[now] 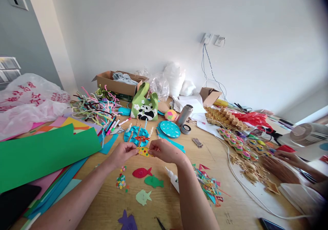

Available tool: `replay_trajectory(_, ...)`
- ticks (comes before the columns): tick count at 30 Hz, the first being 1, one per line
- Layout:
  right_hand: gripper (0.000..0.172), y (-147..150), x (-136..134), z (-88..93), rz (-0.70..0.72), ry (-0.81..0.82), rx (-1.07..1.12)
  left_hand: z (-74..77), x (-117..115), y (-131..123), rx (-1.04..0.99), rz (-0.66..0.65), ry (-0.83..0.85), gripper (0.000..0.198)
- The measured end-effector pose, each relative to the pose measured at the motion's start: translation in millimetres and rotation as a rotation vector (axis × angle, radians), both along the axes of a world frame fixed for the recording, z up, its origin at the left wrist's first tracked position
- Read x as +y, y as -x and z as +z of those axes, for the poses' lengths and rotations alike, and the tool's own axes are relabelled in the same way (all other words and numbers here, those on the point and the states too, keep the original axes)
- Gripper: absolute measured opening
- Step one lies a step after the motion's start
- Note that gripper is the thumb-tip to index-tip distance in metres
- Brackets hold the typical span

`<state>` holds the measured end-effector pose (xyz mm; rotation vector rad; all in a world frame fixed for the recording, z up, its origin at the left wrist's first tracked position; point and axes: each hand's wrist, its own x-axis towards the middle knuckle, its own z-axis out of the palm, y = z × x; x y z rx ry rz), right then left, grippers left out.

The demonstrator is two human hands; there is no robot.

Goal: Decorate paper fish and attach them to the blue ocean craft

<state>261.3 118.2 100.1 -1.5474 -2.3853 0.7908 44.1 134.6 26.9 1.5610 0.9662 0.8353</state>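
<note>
The left hand (125, 151) pinches one end of the yellow piece (144, 151); the right hand (162, 150) pinches the other, both with narrow grips. The fingers cover its ends, so its full outline cannot be told.

CAUTION: Uneven pull between the hands could crease or tear the piece. Finger pressure could lift its spots if they are only loosely stuck.

The blue base (135, 130) stands just beyond the piece. A forward slip could knock its twisted stems.

Nearer the person lie the red fish (141, 172), green fish (154, 181) and loose dots (121, 181). A low left forearm could scatter the dots.

The glue bottle (174, 180) lies beside the right forearm, partly hidden by it. A sideways bump could roll it into the scraps (208, 185); if the nozzle is uncapped, which cannot be told, glue could leak.
</note>
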Motion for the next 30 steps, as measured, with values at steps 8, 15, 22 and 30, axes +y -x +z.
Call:
replay_trajectory(8,0.012,-2.1,-2.7,7.7,-0.134,-0.22,0.253,20.7,10.2,16.4,-0.211,0.287,0.0,0.049)
replay_trajectory(15,0.011,15.8,17.2,22.1,-0.114,-0.577,0.237,34.8,40.8,17.2,-0.37,0.586,-0.052,0.04)
replay_trajectory(22,0.011,37.3,49.8,23.9,-0.091,-0.65,0.009,30.1,60.8,14.5,-0.316,0.637,-0.16,0.041)
replay_trajectory(30,0.01,44.6,65.5,2.3,-0.141,-0.613,0.048,14.6,67.6,16.8,-0.141,0.517,-0.222,0.052)
